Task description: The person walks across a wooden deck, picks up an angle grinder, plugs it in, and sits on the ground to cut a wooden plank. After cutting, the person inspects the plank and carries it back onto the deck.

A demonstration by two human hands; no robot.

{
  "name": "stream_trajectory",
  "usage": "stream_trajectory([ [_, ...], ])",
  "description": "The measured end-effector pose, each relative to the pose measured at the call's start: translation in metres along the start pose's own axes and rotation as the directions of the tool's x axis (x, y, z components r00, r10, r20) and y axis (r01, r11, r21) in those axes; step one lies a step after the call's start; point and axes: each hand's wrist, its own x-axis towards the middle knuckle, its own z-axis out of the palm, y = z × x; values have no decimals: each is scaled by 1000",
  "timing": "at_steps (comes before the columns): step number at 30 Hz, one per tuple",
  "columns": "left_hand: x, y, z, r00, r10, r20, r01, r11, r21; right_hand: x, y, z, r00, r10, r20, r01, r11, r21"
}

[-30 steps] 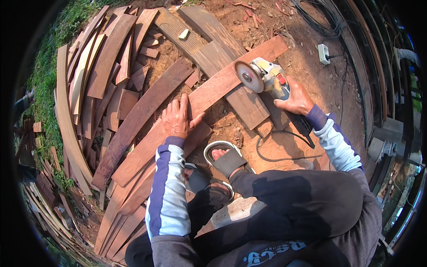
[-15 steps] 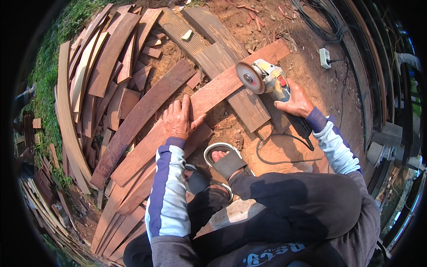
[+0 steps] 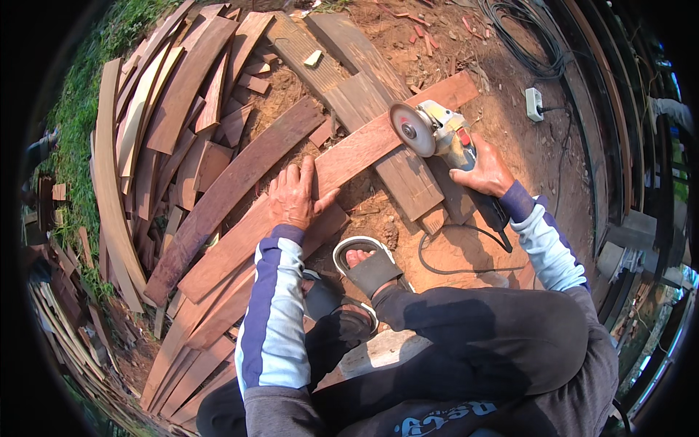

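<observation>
Left hand (image 3: 293,198): laid flat on the plank (image 3: 357,150), seemingly to steady it; fingers extended, thumb apart, nothing grasped. Plank: slanted across boards (image 3: 409,183), which likely prop its far part off the soil (image 3: 506,102). Right hand (image 3: 486,169): closed round the grinder (image 3: 445,122), presumably for control. Disc (image 3: 409,131): at the plank's edge; contact, from where I stand, untold.

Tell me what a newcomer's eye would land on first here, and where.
The grinder in the right hand, right of centre, stands out first, its round disc by a long reddish board. Near the middle, the left hand rests on that board. Upper left, a big heap of planks lies beside green grass.
</observation>
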Motion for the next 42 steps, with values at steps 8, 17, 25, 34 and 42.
stream_trajectory([
  [8, 0, 0, 0, 1000, 3, 1, -3, 1000, -6, 1, -6, -1, 1000, 5, -12, -5, 1000, 4],
  [17, 0, -1, 0, 1000, 8, -12, -8, 1000, -7, 3, -8, -2, 1000, 11, -14, -12, 1000, -14],
  [25, 0, -1, 1, 1000, 8, -27, -9, 1000, -14, 5, -9, -2, 1000, 13, -12, -13, 1000, -1],
  [34, 0, -1, -1, 1000, 6, -20, -6, 1000, -21, 7, -10, -2, 1000, -1, -20, 1, 1000, -11],
  [42, 0, 0, -2, 1000, 0, -20, 0, 1000, -7, 10, -9, -1, 1000, -17, -21, 16, 1000, -27],
])
